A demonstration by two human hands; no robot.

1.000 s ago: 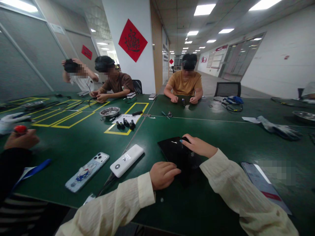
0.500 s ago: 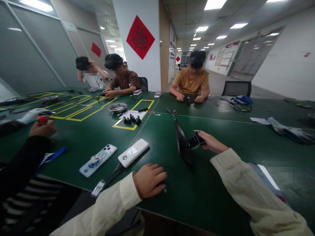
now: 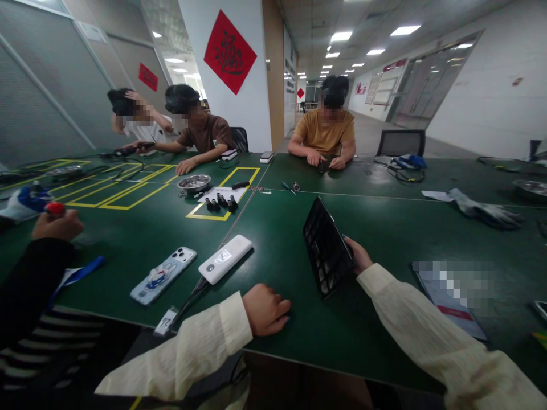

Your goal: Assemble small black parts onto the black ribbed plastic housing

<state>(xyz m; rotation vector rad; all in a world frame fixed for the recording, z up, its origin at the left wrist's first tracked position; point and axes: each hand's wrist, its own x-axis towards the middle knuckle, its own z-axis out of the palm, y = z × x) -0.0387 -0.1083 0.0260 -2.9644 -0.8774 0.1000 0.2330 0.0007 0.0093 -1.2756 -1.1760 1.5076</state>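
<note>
My right hand (image 3: 359,254) grips a thin black rectangular panel (image 3: 327,249) by its right edge. The panel is glossy like a screen and stands tilted, its broad face toward me; my fingers behind it are mostly hidden. My left hand (image 3: 265,310) rests on the green table (image 3: 294,347) near the front edge, its fingers loosely curled with nothing visible in them. Left of that hand lie a white power bank (image 3: 226,260) with a cable and a light-blue phone (image 3: 163,275) in a cartoon case.
Several black fittings (image 3: 221,201) stand on paper near a metal bowl (image 3: 194,183). A neighbour's hand (image 3: 57,224) at left holds a red-topped object. A glove (image 3: 482,209) and a grey folder-like item (image 3: 453,307) lie right. Other people sit across.
My right hand has turned the black panel from nearly edge-on to broad face toward me. My left hand's fingers have curled in. The view has shifted slightly.
</note>
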